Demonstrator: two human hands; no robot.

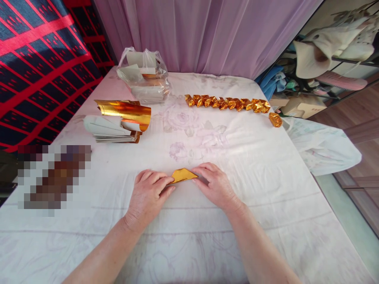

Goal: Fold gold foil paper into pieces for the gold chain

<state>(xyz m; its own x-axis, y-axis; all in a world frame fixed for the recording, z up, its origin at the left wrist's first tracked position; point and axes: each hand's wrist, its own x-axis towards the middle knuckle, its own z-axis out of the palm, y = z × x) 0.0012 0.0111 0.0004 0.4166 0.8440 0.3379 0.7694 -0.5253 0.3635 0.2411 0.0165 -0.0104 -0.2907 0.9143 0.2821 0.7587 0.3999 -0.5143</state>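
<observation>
Pale floral cloth (195,248), purple curtain (189,35) along its far edge, red-and-navy fabric (44,75) at left, pale hat (312,59) and cardboard box (304,107) at right, gold foil row (227,103) beyond, left hand (152,189) and right hand (215,183) apart, pinching opposite ends of folded gold paper (184,175), mid-cloth

Glossy, metallic-looking paper (184,174); matt cloth cover (192,244).

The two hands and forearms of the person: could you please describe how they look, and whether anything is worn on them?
The ungloved left hand and ungloved right hand show no ring, watch or bracelet. The bare left forearm and bare right forearm show no sleeve or clear marking within the picture.
</observation>
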